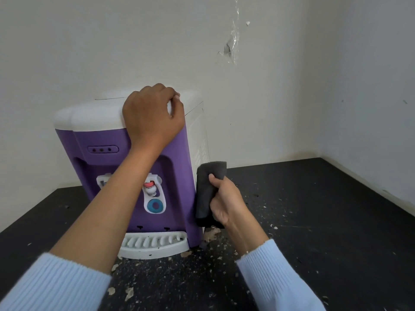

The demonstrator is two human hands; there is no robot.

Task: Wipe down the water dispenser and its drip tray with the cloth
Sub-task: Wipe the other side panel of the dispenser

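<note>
now the right hand (226,203) grips the folded dark cloth (207,187), its fingers (214,179) wrapped round the wad with the thumb pinching it from the front. it presses the cloth against the lower right side of the water dispenser (101,135). the left hand (152,113) sits on the white top, fingers curled down over it, holding the unit steady. the dispenser stands on the dark surface (314,221) with its back close to the wall (247,108). the drip tray (155,244) juts out at the foot of the purple front, and the cloth is not on it.

to do this stroke well, i would lay a flat face of the cloth on the panel and run long up-and-down passes along the ribbed side. the left hand should brace the top so the unit neither slides nor tips.

the gap behind the dispenser looks tight, so the back is probably best reached from the side. to the right the surface lies open as far as the corner, giving the elbow room. pale flakes (211,234) litter the surface round the base, and the cloth should stay above them at the bottom edge.
</note>
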